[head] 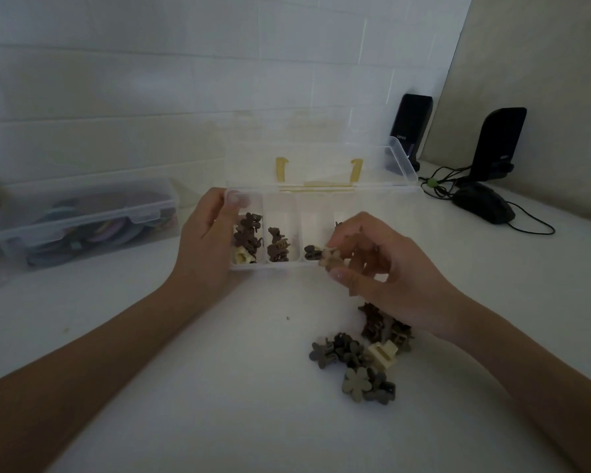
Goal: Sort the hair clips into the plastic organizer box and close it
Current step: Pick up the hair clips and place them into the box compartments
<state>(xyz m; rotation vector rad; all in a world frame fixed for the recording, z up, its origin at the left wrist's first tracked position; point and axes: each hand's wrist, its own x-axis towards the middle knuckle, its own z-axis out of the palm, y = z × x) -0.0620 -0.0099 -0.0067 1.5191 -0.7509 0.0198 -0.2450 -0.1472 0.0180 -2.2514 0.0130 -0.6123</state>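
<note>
Mid-sort, organizer box (280, 264) open, lid up behind. Left hand (207, 240) grips box's left end, thumb on rim. Right hand (383, 264) pinches tan flower clip (330, 257) w/ more bunched in palm, just over box's front rim by 3rd compartment. Loose clips (355, 356) near box front, under right wrist.

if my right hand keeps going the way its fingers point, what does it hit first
Probably the dark clip in the organizer box's third compartment, just left of the beige clip the right hand pinches; height above the box is unclear.
</note>
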